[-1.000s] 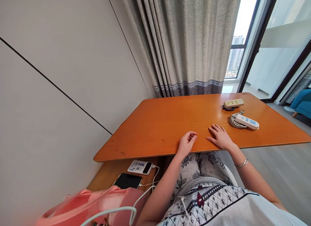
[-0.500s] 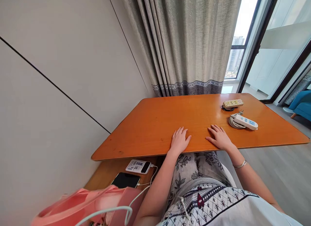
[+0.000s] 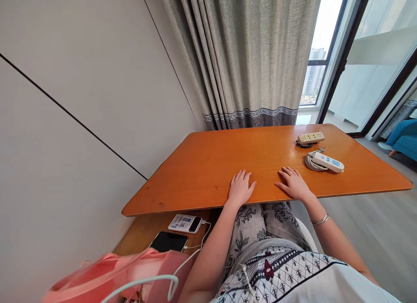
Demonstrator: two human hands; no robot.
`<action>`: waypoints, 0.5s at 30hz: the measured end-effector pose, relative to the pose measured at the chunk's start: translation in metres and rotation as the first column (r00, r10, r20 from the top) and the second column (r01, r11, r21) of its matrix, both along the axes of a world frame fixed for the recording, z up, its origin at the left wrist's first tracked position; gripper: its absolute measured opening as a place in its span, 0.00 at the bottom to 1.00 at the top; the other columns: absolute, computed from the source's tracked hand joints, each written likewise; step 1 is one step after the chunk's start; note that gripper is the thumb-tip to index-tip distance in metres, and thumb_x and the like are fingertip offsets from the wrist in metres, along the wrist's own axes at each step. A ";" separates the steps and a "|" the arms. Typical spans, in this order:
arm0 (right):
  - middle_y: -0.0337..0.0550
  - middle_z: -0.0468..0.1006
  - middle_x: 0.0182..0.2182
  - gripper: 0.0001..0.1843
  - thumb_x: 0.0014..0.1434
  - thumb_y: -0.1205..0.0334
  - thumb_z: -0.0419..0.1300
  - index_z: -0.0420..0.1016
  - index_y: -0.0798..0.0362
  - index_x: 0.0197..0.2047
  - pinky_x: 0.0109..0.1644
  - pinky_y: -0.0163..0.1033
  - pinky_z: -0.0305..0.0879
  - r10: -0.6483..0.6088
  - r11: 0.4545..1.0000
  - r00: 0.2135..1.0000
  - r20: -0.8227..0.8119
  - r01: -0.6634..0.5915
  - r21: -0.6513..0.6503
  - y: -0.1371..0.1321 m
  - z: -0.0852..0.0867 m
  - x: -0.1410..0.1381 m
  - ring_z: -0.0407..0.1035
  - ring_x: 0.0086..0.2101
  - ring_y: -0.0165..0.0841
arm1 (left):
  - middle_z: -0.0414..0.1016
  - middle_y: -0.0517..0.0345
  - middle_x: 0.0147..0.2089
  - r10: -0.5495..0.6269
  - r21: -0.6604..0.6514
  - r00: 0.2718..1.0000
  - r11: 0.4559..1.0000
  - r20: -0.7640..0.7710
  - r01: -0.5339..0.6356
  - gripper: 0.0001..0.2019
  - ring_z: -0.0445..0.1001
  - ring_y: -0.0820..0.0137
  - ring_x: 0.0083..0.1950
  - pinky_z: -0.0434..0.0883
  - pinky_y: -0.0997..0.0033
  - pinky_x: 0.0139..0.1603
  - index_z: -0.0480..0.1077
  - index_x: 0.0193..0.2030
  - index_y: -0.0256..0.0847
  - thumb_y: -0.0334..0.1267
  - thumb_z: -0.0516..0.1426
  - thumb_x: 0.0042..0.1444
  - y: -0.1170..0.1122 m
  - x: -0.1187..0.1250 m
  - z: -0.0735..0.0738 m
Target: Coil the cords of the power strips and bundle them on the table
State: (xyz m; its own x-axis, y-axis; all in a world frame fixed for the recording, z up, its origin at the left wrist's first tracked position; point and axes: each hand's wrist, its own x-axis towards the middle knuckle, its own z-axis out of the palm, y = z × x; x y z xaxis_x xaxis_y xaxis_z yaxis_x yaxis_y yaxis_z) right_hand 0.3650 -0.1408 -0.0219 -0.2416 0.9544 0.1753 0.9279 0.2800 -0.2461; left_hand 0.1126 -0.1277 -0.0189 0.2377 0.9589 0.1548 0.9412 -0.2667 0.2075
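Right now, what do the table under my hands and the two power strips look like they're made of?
Table: looks like wood or wood veneer, orange-brown, with faint grain and a glossy sheen from the window light. White power strip: smooth moulded plastic with blue sockets. Cream power strip: apparently plastic too, with a yellowish tint.

Orange wooden table [image 3: 202,164] is seen with two palms laid flat near its front edge: left hand [image 3: 240,189], right hand [image 3: 295,184]. Toward the far right, white power strip [image 3: 327,162] on coiled cord and beige power strip [image 3: 311,138] are placed close together
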 end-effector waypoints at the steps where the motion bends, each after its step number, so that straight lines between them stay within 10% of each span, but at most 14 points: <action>1: 0.53 0.61 0.68 0.34 0.66 0.40 0.50 0.65 0.52 0.67 0.71 0.56 0.47 0.002 1.000 1.000 -0.003 -0.002 0.006 0.001 -0.001 0.000 0.52 0.68 0.48 | 0.57 0.40 0.73 0.000 -0.003 1.000 1.000 0.000 0.000 0.28 0.54 0.55 0.75 0.50 0.52 0.74 0.62 0.67 0.34 0.49 0.47 0.67 0.000 0.000 0.000; 15: 0.53 0.61 0.68 0.34 0.66 0.41 0.51 0.65 0.54 0.67 0.71 0.58 0.48 -0.003 1.000 1.000 0.012 0.003 -0.006 -0.001 0.001 0.000 0.52 0.68 0.49 | 0.56 0.42 0.73 -0.021 -0.015 0.998 1.000 0.056 0.021 0.28 0.53 0.55 0.75 0.50 0.50 0.74 0.63 0.67 0.36 0.50 0.47 0.67 0.000 -0.002 -0.002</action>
State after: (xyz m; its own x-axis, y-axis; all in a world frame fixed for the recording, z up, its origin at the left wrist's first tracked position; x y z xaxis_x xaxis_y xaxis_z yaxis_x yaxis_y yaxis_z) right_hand 0.3648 -0.1414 -0.0206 -0.2406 0.9562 0.1666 0.9317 0.2757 -0.2365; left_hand 0.1102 -0.1272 -0.0207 0.2492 0.9563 0.1532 0.9223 -0.2826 0.2638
